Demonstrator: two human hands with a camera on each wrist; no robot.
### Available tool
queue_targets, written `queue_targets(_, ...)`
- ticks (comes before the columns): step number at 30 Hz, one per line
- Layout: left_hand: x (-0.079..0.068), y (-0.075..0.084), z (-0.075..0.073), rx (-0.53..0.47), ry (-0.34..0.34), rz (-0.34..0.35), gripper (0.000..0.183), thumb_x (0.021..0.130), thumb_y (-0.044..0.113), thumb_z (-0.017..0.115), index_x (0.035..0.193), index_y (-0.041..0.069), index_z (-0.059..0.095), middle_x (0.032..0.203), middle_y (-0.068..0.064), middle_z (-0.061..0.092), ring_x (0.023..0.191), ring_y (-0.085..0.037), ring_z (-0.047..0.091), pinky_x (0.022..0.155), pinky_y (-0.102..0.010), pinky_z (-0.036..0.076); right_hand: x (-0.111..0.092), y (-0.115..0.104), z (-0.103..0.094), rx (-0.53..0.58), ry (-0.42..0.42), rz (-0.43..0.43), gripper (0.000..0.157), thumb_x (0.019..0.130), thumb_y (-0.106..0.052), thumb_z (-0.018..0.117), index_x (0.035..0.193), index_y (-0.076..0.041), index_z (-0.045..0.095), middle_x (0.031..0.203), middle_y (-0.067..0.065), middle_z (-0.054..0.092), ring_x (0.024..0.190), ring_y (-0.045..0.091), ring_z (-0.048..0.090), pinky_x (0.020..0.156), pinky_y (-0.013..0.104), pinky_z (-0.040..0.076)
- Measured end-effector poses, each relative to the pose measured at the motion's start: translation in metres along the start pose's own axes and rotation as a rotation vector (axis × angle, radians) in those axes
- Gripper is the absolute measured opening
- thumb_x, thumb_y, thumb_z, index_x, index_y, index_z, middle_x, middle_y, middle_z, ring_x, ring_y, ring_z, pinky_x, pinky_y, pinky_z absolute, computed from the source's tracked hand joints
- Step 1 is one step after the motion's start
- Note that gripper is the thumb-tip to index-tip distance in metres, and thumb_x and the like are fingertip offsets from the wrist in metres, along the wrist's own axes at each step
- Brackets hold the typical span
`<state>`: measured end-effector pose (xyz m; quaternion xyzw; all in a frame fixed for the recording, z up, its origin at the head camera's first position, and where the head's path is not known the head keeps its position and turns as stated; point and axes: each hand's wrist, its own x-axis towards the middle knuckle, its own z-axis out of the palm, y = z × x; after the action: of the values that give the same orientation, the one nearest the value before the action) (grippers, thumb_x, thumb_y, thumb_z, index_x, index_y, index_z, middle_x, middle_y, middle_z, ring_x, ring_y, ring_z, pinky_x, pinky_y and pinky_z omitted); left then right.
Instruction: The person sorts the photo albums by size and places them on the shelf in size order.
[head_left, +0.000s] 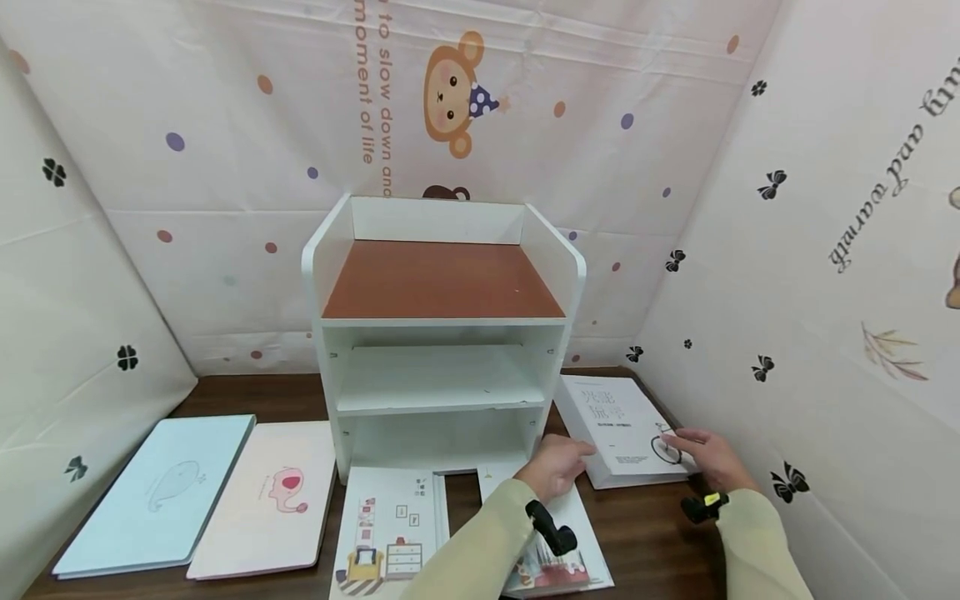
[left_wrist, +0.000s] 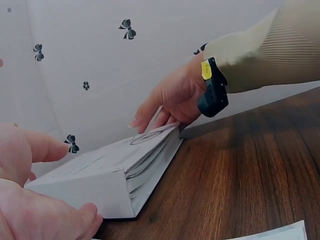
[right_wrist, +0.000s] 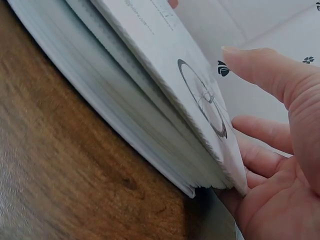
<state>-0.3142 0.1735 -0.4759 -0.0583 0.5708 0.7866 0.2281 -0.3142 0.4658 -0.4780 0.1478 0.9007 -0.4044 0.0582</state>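
Note:
A thick white book (head_left: 626,437) with a bicycle drawing on its cover lies to the right of the white shelf. My left hand (head_left: 557,467) is at the book's spine side, its thumb low by the spine and a finger stretched out level with the cover. At the opposite edge is my right hand (head_left: 708,458), fingers along the page side and thumb raised over the cover. In the right wrist view, the fingers of the right hand (right_wrist: 280,165) touch the cover's edge, and the pages (right_wrist: 125,110) fan slightly apart beneath it.
A white shelf (head_left: 442,322) with a brown top stands at the centre back. Left of it lie a light blue book (head_left: 168,492) and a pink elephant book (head_left: 270,492). Two illustrated books (head_left: 390,521) lie in front, one partly under my left arm. Printed cloth walls surround the dark wooden table (head_left: 637,533).

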Motion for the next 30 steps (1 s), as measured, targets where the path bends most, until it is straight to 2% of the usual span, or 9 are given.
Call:
queue_targets(2,0.0,0.0,0.001,0.005,0.008,0.003,0.053,0.078,-0.001,0.07,0.124,-0.012,0.047,0.132,-0.028,0.046,0.128,-0.042,0.041,0.101,-0.048,0.043,0.0,-0.001,-0.001,0.018,0.007,0.014,0.087,0.081,-0.061,0.061,0.137,0.003,0.042,0.129,0.03,0.048,0.077,0.031,0.054,0.063,0.04,0.051)
queue_targets(4,0.0,-0.001,0.002,0.007,0.013,0.01,0.051,0.077,-0.001,0.07,0.123,-0.012,0.048,0.131,-0.027,0.048,0.127,-0.039,0.043,0.1,-0.047,0.044,0.0,0.0,-0.002,0.047,0.014,0.031,0.084,0.081,-0.059,0.063,0.136,0.001,0.044,0.114,0.024,0.058,0.053,0.018,0.04,0.044,0.031,0.04)
queue_targets(7,0.0,-0.002,0.004,-0.002,0.023,0.015,0.055,0.077,-0.003,0.069,0.125,-0.013,0.046,0.132,-0.027,0.047,0.126,-0.037,0.045,0.1,-0.046,0.045,0.001,0.003,-0.003,0.076,0.031,0.028,0.08,0.082,-0.056,0.064,0.135,0.001,0.047,0.114,0.022,0.06,0.053,0.012,0.036,0.043,0.025,0.038)
queue_targets(11,0.001,-0.003,0.007,0.002,0.035,0.006,0.062,0.078,-0.002,0.069,0.131,-0.012,0.04,0.134,-0.028,0.044,0.124,-0.037,0.045,0.099,-0.044,0.045,0.002,0.007,-0.004,0.089,0.035,0.029,0.076,0.085,-0.055,0.061,0.135,0.001,0.047,0.14,0.026,0.041,0.068,0.014,0.041,0.052,0.027,0.041)
queue_targets(13,0.002,-0.005,0.008,0.011,0.035,0.008,0.061,0.078,-0.002,0.07,0.131,-0.012,0.04,0.132,-0.027,0.045,0.122,-0.037,0.048,0.098,-0.043,0.046,0.002,0.009,-0.005,0.104,0.029,0.058,0.077,0.085,-0.056,0.06,0.137,-0.001,0.047,0.141,0.024,0.038,0.062,0.015,0.038,0.05,0.03,0.041)
queue_targets(17,0.004,-0.008,0.008,0.03,0.024,0.03,0.057,0.078,-0.002,0.069,0.128,-0.013,0.043,0.126,-0.024,0.051,0.111,-0.03,0.054,0.096,-0.042,0.048,-0.002,0.009,-0.007,0.127,0.016,0.06,0.079,0.085,-0.057,0.059,0.138,0.0,0.045,0.145,0.026,0.033,0.089,0.022,0.049,0.06,0.026,0.045)
queue_targets(20,0.006,-0.01,0.009,0.041,0.02,0.045,0.052,0.078,-0.001,0.07,0.124,-0.01,0.047,0.118,-0.018,0.056,0.1,-0.024,0.057,0.093,-0.039,0.05,-0.004,0.007,-0.008,0.159,0.033,0.082,0.082,0.084,-0.056,0.061,0.136,0.004,0.044,0.13,0.025,0.05,0.1,0.025,0.049,0.066,0.025,0.047)
queue_targets(24,0.01,-0.012,0.01,-0.014,-0.019,0.064,0.039,0.079,-0.001,0.069,0.116,-0.006,0.056,0.107,-0.01,0.064,0.094,-0.019,0.06,0.088,-0.036,0.052,-0.006,0.004,-0.007,0.287,0.058,0.119,0.081,0.083,-0.049,0.066,0.133,0.01,0.044,0.092,0.005,0.06,0.077,0.015,0.054,0.064,0.028,0.051)
queue_targets(30,0.011,-0.015,0.012,-0.061,-0.052,0.062,0.03,0.082,0.0,0.068,0.111,-0.001,0.062,0.104,-0.008,0.066,0.098,-0.018,0.062,0.086,-0.037,0.053,-0.007,0.0,-0.001,0.385,0.056,0.092,0.073,0.086,-0.039,0.067,0.132,0.013,0.044,0.112,0.013,0.058,0.083,0.01,0.054,0.069,0.027,0.053)
